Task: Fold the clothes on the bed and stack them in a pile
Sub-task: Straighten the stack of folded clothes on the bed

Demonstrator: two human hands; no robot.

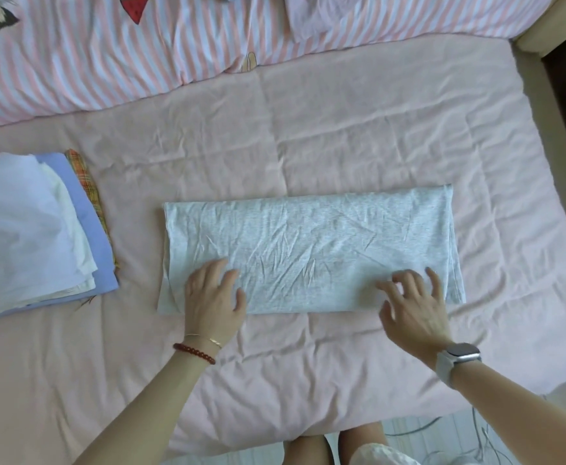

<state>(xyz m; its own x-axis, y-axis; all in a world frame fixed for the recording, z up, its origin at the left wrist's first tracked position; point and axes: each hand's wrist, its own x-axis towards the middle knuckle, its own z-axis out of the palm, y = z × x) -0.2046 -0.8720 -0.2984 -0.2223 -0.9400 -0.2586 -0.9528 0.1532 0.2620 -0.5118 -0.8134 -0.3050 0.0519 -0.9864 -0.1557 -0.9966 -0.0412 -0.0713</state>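
A pale grey, creased jersey garment (312, 253), folded into a long rectangle, lies flat mid-bed. My left hand (215, 297) rests flat on its near left corner; my right hand (412, 307) hovers with fingers spread loose over its near right end, holding nothing. It seems to need one more fold. Well to the garment's left sits a pile of folded white, blue and plaid clothes (36, 233), already stacked. Under the garment is a wrinkled pink bedsheet (308, 135); beyond it, a pink-and-white striped duvet (107, 62)

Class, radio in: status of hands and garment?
Left hand flat on folded long grey jersey garment. Right hand open at its near edge. Nothing blocking.
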